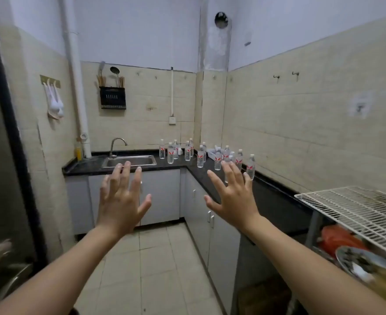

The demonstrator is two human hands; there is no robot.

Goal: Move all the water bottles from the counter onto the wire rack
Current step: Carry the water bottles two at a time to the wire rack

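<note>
A small home kitchen: a steel sink (130, 160) with a curved faucet (117, 143) sits in a black L-shaped counter (89, 167) over grey cabinets (162, 196). On the beige tiled wall (301, 110) hangs a utensil rack (112, 97) holding chopsticks and a ladle (114, 70).

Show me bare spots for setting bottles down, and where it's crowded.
The wire rack top is bare as far as it shows. The black counter is bare between the nearest water bottle and the rack. Crowded: the corner right of the sink, where the bottles cluster.
</note>
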